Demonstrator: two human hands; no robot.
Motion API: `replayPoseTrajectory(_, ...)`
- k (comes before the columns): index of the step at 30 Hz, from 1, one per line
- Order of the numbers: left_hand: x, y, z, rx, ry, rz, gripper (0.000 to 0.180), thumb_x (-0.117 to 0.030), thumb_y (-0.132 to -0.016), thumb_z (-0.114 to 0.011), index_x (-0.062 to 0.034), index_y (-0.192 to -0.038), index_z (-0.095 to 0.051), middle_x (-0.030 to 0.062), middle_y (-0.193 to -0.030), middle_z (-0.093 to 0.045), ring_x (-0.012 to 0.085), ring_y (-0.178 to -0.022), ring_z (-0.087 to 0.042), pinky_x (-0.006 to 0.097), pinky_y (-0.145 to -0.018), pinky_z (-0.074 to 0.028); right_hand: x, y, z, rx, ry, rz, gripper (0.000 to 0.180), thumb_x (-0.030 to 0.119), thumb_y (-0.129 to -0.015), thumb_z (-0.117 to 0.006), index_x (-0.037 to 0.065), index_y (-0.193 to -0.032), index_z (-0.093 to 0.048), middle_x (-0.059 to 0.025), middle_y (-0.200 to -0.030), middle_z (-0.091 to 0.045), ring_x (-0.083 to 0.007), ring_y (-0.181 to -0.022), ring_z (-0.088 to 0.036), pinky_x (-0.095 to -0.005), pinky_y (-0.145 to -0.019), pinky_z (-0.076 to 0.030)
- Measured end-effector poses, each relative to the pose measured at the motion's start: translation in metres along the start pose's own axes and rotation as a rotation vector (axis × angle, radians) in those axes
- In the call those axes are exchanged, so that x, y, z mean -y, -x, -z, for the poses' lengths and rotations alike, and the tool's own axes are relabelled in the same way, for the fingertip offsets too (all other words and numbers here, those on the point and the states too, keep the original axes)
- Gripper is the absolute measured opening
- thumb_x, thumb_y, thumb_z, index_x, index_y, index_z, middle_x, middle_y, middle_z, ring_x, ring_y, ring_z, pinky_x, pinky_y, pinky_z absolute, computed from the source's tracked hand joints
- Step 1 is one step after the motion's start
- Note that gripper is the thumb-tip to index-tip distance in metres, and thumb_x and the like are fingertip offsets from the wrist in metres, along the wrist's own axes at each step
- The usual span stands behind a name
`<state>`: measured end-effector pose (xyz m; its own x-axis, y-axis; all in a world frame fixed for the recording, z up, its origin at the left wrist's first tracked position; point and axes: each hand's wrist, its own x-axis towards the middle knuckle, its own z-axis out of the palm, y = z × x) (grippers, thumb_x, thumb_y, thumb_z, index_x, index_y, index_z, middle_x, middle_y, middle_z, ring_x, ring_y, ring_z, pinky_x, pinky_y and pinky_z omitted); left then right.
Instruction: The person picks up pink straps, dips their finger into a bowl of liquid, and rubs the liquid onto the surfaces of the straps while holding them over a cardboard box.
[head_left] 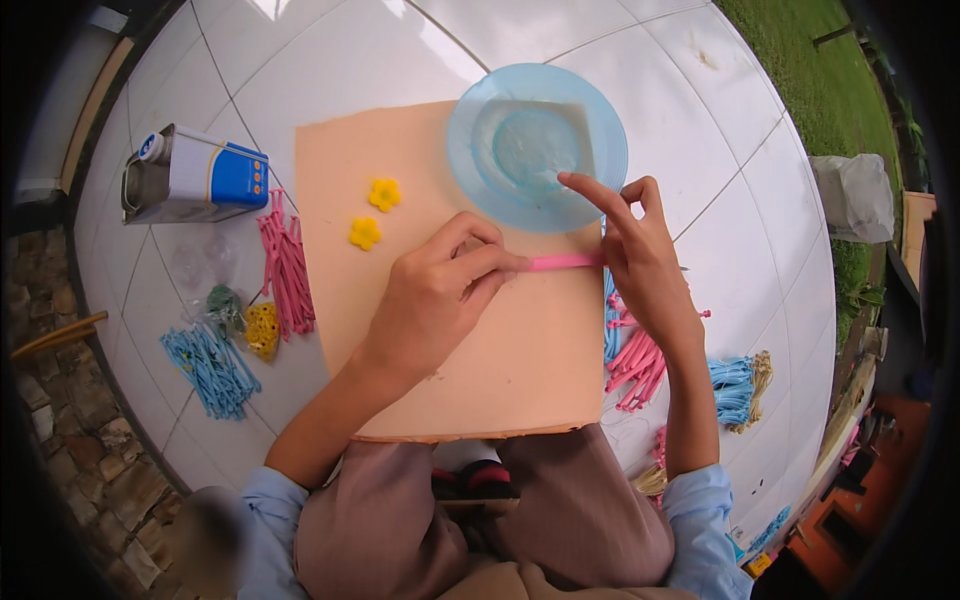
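A narrow pink strip (562, 262) stretches level between my two hands above the peach board (470, 370). My left hand (430, 290) pinches its left end between thumb and fingers. The other end goes in at the thumb of my right hand (645, 260), whose index finger reaches out over the light blue plate (465, 150). That fingertip is close to the clear, wet-looking patch in the plate; whether it touches, I cannot tell. A thin dark tip pokes out past the right hand. Two yellow flower shapes, one upper (384, 194) and one lower (365, 233), lie on the board.
Left of the board are a blue-and-white metal can (200, 180), pink strips (288, 270), a bag of yellow pieces (262, 330) and light blue strips (212, 370). More pink (638, 365) and blue bundles (733, 388) lie on the right. Grass (800, 50) borders the tiles.
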<state>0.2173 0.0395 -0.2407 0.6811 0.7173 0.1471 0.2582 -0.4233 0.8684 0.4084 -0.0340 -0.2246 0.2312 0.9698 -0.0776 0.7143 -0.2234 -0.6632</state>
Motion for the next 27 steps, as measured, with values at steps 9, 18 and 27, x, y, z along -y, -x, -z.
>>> replayPoseTrajectory(9,-0.001,-0.001,0.002,-0.004,-0.026,-0.022,0.022,0.004,-0.071,-0.067,-0.0069,-0.089,-0.07,0.0045,-0.082,-0.055,0.0134,-0.065,-0.057,0.025,-0.056,-0.046,0.007,-0.005,-0.001,0.025,0.108,-0.041,0.061,-0.008,-0.077,-0.047,0.03,-0.123,-0.048,-0.0159,-0.097,-0.043,-0.0313,-0.07,-0.06,-0.0395,-0.061,-0.053)
replayPoseTrajectory(18,-0.001,0.0,0.001,0.003,-0.054,-0.039,0.021,0.005,-0.071,-0.067,-0.0059,-0.089,-0.069,0.0051,-0.081,-0.054,0.0148,-0.067,-0.058,0.026,-0.057,-0.048,-0.028,0.004,-0.017,-0.442,0.219,0.427,0.055,-0.012,-0.06,-0.066,0.028,-0.097,-0.064,-0.0063,-0.107,-0.036,-0.0253,-0.105,-0.038,-0.0317,-0.077,-0.045)
replayPoseTrajectory(27,-0.002,0.0,0.0,0.008,-0.041,-0.012,0.019,0.004,-0.071,-0.067,-0.0055,-0.087,-0.069,0.0056,-0.081,-0.054,0.0162,-0.068,-0.059,0.027,-0.058,-0.049,-0.045,0.0,-0.026,-0.575,0.323,0.744,0.055,-0.015,-0.055,-0.065,0.035,-0.079,-0.068,-0.0009,-0.114,-0.04,-0.0254,-0.104,-0.036,-0.0299,-0.077,-0.043)
